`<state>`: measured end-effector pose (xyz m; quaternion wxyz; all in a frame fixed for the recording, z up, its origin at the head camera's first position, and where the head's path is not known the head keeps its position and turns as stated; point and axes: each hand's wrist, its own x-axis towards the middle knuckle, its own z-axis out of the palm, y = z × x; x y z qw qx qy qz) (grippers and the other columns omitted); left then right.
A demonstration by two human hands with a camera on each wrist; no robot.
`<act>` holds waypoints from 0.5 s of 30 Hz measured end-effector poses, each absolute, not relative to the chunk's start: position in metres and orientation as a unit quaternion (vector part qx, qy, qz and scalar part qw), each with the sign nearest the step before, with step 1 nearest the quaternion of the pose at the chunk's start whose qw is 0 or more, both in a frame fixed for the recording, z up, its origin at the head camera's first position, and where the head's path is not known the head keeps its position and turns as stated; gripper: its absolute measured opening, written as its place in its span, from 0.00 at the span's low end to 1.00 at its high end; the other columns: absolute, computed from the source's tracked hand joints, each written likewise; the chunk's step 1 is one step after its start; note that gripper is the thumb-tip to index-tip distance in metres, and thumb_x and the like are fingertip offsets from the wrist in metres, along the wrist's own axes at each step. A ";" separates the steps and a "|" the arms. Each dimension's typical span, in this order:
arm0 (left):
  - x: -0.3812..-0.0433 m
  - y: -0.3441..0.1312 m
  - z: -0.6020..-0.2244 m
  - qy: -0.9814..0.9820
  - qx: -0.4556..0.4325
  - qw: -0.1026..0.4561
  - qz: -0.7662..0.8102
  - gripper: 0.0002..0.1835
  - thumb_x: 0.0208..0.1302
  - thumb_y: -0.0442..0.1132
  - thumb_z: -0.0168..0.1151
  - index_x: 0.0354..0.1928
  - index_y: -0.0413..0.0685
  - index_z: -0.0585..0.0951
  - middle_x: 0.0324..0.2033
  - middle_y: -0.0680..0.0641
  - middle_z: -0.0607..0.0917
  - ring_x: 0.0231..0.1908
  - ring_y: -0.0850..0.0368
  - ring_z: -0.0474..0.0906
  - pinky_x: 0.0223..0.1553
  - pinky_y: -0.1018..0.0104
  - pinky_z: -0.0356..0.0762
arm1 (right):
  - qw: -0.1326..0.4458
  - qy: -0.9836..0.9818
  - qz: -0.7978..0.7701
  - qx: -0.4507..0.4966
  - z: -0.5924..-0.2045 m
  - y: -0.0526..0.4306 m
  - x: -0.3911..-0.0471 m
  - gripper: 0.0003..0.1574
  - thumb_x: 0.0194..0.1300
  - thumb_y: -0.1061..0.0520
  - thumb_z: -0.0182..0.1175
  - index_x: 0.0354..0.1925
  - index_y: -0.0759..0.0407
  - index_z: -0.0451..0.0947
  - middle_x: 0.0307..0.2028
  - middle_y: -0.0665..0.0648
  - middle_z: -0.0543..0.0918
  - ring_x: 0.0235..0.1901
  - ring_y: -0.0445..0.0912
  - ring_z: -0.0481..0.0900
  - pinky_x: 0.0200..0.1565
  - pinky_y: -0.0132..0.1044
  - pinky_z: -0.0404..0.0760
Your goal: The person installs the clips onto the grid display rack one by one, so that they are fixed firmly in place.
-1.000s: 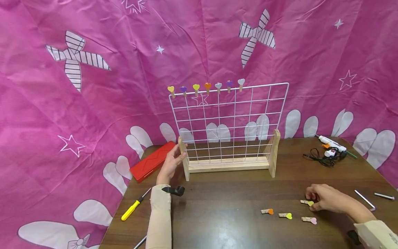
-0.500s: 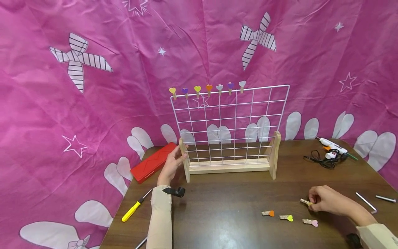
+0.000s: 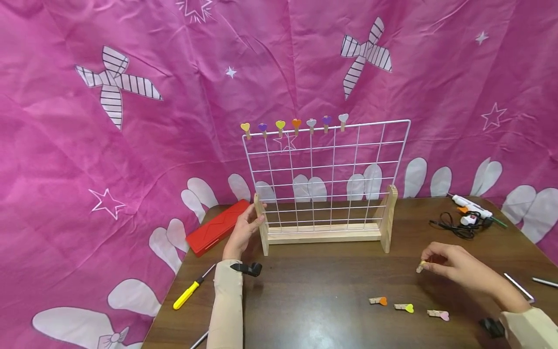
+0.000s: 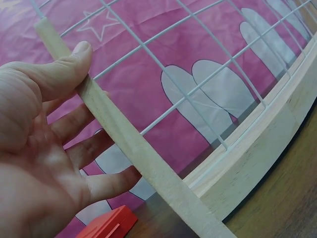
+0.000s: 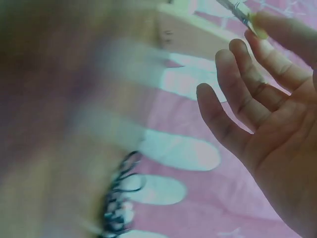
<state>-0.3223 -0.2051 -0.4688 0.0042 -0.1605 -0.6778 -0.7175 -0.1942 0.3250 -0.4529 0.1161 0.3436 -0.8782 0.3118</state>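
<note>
In the head view, my left hand (image 3: 240, 236) grips the left wooden upright (image 4: 126, 131) of a white wire grid rack (image 3: 324, 235). The left wrist view shows the thumb over its front edge and the fingers behind. My right hand (image 3: 459, 269) pinches a small wooden clothespin (image 3: 420, 267) with a yellow heart between thumb and forefinger, above the table. Below it lie an orange-heart clothespin (image 3: 378, 301), a yellow-green-heart clothespin (image 3: 404, 308) and a pink-heart clothespin (image 3: 438, 314). Several heart clothespins stand along the left part of the rack's top bar, including a white-heart clothespin (image 3: 343, 120).
A red case (image 3: 218, 227) lies behind my left forearm, with a yellow screwdriver (image 3: 188, 293) nearer. At the back right are a white glue gun (image 3: 472, 206) and its black cable (image 3: 453, 227). A white stick (image 3: 519, 287) lies beside my right wrist. A pink curtain (image 3: 174, 121) hangs behind.
My right hand has pinched the yellow-heart clothespin, lifted it off the table and moved slightly left and toward the rack. My left hand keeps its grip on the upright.
</note>
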 end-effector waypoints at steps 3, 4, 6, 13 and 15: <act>-0.324 -0.204 -0.469 -0.676 -0.164 0.001 -0.718 0.27 0.63 0.29 0.56 0.64 0.41 0.64 0.60 0.36 0.68 0.56 0.41 0.65 0.56 0.41 0.61 | 0.137 -0.870 0.298 0.367 -0.437 0.318 -0.198 0.16 0.54 0.66 0.65 0.35 0.46 0.74 0.28 0.44 0.77 0.26 0.33 0.73 0.27 0.24 0.69; -0.324 -0.203 -0.469 -0.675 -0.167 0.001 -0.719 0.28 0.63 0.29 0.56 0.65 0.41 0.64 0.61 0.35 0.67 0.57 0.38 0.63 0.56 0.41 0.61 | 0.148 -0.868 0.289 0.375 -0.431 0.315 -0.199 0.17 0.53 0.67 0.65 0.36 0.46 0.74 0.29 0.44 0.77 0.27 0.33 0.73 0.28 0.23 0.69; -0.324 -0.203 -0.468 -0.671 -0.171 0.000 -0.721 0.28 0.62 0.29 0.56 0.65 0.43 0.64 0.61 0.33 0.66 0.59 0.35 0.60 0.57 0.41 0.60 | 0.172 -0.861 0.274 0.394 -0.415 0.308 -0.201 0.19 0.51 0.69 0.65 0.37 0.48 0.74 0.30 0.44 0.76 0.28 0.33 0.72 0.29 0.22 0.68; -0.322 -0.204 -0.468 -0.679 -0.170 0.008 -0.714 0.26 0.62 0.30 0.57 0.63 0.48 0.68 0.59 0.42 0.71 0.55 0.44 0.67 0.55 0.42 0.64 | 0.255 -0.851 0.154 0.433 -0.345 0.286 -0.214 0.20 0.47 0.68 0.65 0.33 0.45 0.75 0.36 0.40 0.72 0.30 0.29 0.69 0.32 0.22 0.68; -0.321 -0.205 -0.468 -0.680 -0.171 0.009 -0.713 0.26 0.62 0.30 0.57 0.63 0.48 0.68 0.60 0.41 0.70 0.54 0.47 0.68 0.55 0.42 0.63 | 0.278 -0.849 0.133 0.430 -0.326 0.280 -0.219 0.19 0.45 0.68 0.65 0.32 0.46 0.76 0.37 0.40 0.71 0.29 0.31 0.70 0.30 0.24 0.68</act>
